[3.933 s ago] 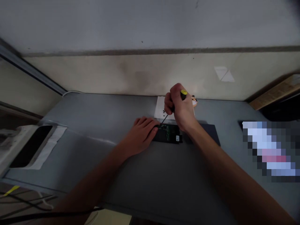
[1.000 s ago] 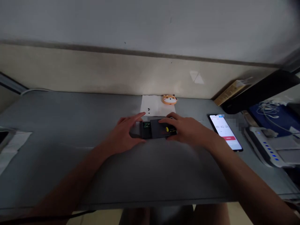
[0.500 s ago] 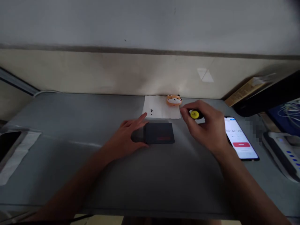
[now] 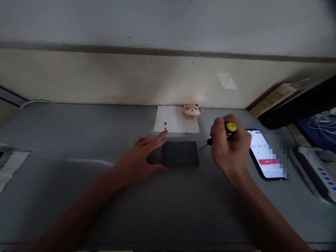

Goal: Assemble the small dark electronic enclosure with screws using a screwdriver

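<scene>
Screwdriver (image 4: 231, 128) in right fingers (image 4: 216, 130), tip just beside black case (image 4: 181, 154)

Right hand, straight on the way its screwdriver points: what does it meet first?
Probably the right edge of the black case, just left of the tip of the screwdriver in the right hand; depth is unclear.

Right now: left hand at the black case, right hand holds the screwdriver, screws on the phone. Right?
No. Head view: the screws lie on the white paper, not the phone. Left hand at black case, right hand holding screwdriver: correct.
</scene>
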{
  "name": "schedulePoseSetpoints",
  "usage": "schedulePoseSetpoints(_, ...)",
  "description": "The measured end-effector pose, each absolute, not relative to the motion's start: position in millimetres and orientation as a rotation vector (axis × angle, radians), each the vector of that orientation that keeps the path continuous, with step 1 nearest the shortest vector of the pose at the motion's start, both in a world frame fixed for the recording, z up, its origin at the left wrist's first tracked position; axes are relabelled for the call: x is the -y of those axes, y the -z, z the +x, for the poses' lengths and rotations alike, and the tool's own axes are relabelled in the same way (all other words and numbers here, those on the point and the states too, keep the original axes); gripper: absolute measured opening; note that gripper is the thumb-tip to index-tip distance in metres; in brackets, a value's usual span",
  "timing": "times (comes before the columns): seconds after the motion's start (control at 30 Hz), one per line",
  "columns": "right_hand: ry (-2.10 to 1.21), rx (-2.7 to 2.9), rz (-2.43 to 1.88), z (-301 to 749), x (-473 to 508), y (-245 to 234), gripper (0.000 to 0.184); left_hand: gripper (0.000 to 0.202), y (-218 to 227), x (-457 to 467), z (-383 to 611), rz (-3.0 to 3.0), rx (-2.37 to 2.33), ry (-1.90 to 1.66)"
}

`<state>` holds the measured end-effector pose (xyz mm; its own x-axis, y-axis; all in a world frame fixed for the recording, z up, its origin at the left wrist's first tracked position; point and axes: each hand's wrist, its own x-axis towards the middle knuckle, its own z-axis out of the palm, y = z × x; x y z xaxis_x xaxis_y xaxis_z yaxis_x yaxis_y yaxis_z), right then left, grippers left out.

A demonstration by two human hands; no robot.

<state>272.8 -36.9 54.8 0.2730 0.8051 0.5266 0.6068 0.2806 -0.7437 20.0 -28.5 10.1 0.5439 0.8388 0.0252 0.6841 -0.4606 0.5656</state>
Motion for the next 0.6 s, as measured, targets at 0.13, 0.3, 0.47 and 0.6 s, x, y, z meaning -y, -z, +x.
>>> schedulePoseSetpoints(0.13, -0.208, 1.494, -1.292, 252.2, 50.6, -49.9, 0.034, 0.095, -9.4, 29.1, 26.9, 2.276, -1.203, -0.396)
schedulePoseSetpoints(0.3, -0.270, 1.356, -1.248, 254.5, 51.0, -40.8, 0.032, 0.079, -10.2, 32.4, 28.0, 2.296, -1.226, -0.413)
schedulePoseSetpoints(0.47, -0.218, 1.223, -1.300, 273.0, 40.1, -47.6, 0.037, 0.053, -9.9, 37.9, 28.8, 2.400, -1.190, -0.456)
schedulePoseSetpoints(0.6, -0.349, 1.166, -1.256, 277.9, 28.8, -45.3, 0.041, 0.049, -12.2, 33.9, 29.2, 2.468, -1.096, -0.507)
